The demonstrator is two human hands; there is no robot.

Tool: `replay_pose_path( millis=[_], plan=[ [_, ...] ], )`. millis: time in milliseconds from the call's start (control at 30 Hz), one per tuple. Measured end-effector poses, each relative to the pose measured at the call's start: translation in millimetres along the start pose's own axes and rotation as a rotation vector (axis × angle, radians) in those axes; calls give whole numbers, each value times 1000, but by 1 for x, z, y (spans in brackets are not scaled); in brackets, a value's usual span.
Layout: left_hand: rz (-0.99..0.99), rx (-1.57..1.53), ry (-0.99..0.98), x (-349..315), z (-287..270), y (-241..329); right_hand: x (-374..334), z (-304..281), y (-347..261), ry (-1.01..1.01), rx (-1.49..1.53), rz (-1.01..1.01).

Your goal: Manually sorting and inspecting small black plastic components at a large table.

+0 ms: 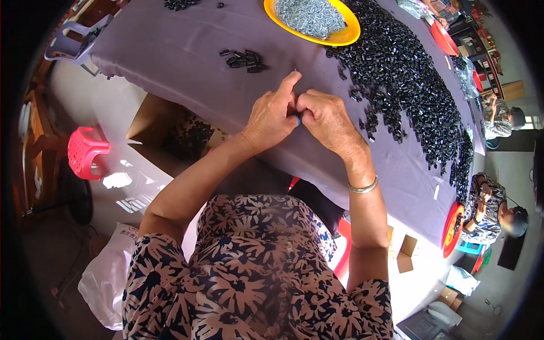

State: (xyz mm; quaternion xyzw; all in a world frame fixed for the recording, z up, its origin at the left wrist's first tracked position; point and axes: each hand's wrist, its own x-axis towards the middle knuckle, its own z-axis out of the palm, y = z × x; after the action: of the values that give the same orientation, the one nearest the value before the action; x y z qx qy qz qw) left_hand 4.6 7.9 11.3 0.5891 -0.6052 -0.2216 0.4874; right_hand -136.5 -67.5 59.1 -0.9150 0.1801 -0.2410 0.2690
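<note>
My left hand (273,116) and my right hand (330,120) meet above the purple tablecloth (187,51). The left index finger points up and away, while its thumb, with a bit of blue (297,120) at the tip, bends toward the right hand. Curled fingers close my right hand against the left; whatever lies between them is hidden. Beyond the left hand lies a small cluster of black plastic pieces (245,60). A big heap of similar black pieces (396,73) spreads to the right. Thin silvery metal pieces (309,20) fill a yellow plate (352,35) at the far side.
An open cardboard box (148,122) with black pieces stands below the table's left edge. A pink stool (85,153) and a lilac chair (71,42) are on the left. Red dishes (443,38) sit along the right. Another person (490,209) works at the table's right end.
</note>
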Motion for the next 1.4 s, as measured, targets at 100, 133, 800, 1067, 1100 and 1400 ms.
replay_pose_path(
  millis=[100,133,800,1067,1100,1400],
  plan=[
    [-28,17,-13,0,-1,1,2,1,-1,-24,23,27],
    [-25,16,-10,1,-1,2,3,0,0,-25,19,24],
    [6,4,-61,1,-2,2,-24,12,8,172,14,158],
    [29,-11,-27,1,-1,0,-26,19,10,258,-107,96],
    [14,-19,-35,1,-1,1,-27,19,9,270,-82,136],
    [-19,-42,-27,0,0,-1,-25,22,11,276,1,216]
  ],
)
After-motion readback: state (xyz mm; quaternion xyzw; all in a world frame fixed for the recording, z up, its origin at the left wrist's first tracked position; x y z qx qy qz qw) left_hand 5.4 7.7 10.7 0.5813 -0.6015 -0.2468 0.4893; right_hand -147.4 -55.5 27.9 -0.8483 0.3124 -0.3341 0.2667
